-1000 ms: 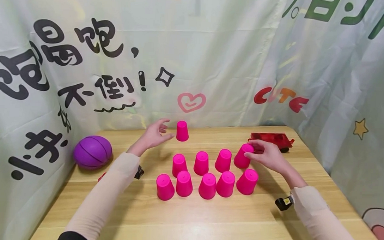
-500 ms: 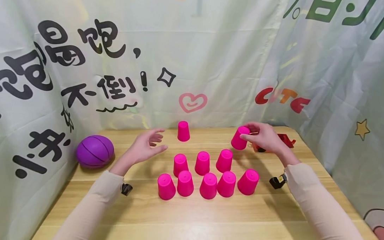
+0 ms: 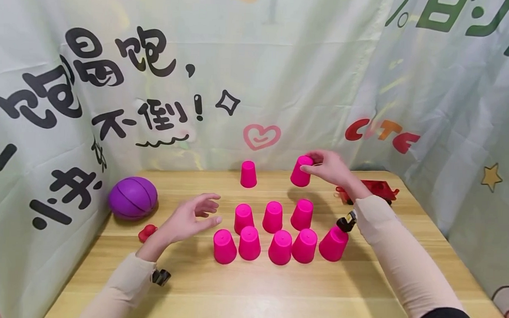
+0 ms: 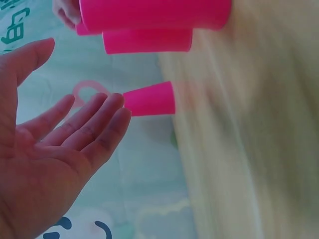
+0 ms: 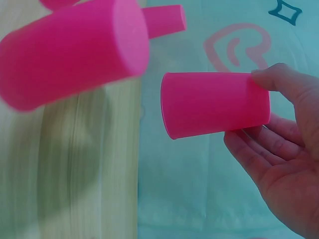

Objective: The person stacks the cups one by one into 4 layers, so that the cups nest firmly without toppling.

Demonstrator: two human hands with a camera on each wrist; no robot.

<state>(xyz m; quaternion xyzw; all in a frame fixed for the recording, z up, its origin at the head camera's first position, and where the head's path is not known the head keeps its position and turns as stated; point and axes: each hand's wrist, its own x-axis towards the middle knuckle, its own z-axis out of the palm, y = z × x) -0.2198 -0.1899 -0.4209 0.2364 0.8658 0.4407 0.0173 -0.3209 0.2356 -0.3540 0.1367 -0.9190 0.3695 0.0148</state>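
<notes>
A pink cup (image 3: 301,172), upside down, is pinched near its closed end between the thumb and fingers of my right hand (image 3: 331,168). In the right wrist view that cup (image 5: 214,104) is held off the table, its rim away from the palm. My left hand (image 3: 189,218) hovers with relaxed fingers, left of the nearest cups; in the left wrist view its palm (image 4: 50,174) holds nothing. One pink cup (image 3: 249,174) stands alone at the back. Two rows of inverted pink cups, such as a back-row cup (image 3: 273,217) and a front-row cup (image 3: 280,248), stand nearer.
A purple ball (image 3: 133,198) lies at the table's left edge, with a small red object (image 3: 147,232) in front of it. A red toy cart (image 3: 375,190) stands at the back right, partly behind my right forearm. A printed curtain (image 3: 307,86) hangs behind the table.
My right hand has lifted the pink cup from the right end of the back row and carried it back and left. My left hand has drawn away from the lone back cup, toward the front left.
</notes>
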